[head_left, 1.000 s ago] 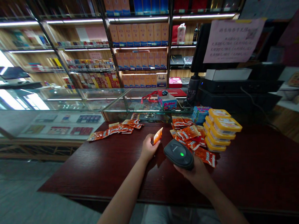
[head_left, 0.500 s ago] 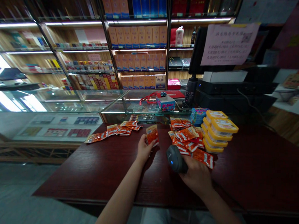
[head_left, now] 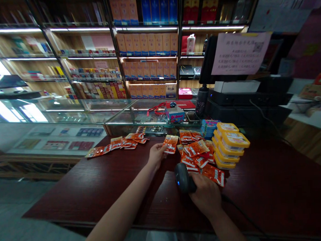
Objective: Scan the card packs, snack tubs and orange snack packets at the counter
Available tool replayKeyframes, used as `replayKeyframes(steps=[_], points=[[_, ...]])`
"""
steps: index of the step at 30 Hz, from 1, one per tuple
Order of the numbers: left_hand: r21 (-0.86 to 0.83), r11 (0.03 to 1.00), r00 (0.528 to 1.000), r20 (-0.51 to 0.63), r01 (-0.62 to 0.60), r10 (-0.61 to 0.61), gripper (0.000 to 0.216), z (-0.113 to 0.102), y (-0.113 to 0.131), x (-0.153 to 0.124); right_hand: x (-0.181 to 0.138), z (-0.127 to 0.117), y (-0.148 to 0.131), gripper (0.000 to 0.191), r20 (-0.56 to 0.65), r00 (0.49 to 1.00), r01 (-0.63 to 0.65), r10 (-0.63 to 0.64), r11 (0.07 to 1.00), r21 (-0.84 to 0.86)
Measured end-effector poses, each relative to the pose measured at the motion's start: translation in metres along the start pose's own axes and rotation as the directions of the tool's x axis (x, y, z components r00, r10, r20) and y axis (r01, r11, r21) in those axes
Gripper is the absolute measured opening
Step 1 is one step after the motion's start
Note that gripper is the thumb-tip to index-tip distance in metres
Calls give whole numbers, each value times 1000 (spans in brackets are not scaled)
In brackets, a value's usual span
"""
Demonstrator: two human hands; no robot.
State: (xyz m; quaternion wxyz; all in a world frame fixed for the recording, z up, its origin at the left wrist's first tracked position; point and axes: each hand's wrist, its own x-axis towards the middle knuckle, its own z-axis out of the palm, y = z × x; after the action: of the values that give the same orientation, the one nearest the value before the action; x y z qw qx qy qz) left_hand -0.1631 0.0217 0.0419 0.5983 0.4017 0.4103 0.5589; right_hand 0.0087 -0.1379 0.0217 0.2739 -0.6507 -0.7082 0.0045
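Left hand (head_left: 156,155) pinches an orange sachet (head_left: 171,144) by its edge; right hand (head_left: 207,195) is curled around a barcode scanner (head_left: 181,177).

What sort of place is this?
Most likely a shop: there are glass display cases, shelves lined with boxed goods, and what looks like a handheld scanner in the right hand.

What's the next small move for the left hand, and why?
Probably ease the packet down beside the pile to its right and let go: the left hand holds it by its left side, close to that pile, and the scanner in the right hand is clear of it.
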Motion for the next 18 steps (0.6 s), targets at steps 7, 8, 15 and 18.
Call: replayKeyframes(steps=[7,8,15,18], points=[[-124,988,972,228,94,-64,14,77,8,27,1,5,3,34,13,1000,-19,19,1000,13],[-122,987,964,255,105,-71,11,86,8,30,1,5,3,35,10,1000,-15,15,1000,14],[41,998,950,308,46,-56,15,90,7,29,1,7,6,33,-8,1000,3,-2,1000,25],[89,996,964,267,-10,-15,17,75,6,25,0,6,5,34,-2,1000,-13,13,1000,11]])
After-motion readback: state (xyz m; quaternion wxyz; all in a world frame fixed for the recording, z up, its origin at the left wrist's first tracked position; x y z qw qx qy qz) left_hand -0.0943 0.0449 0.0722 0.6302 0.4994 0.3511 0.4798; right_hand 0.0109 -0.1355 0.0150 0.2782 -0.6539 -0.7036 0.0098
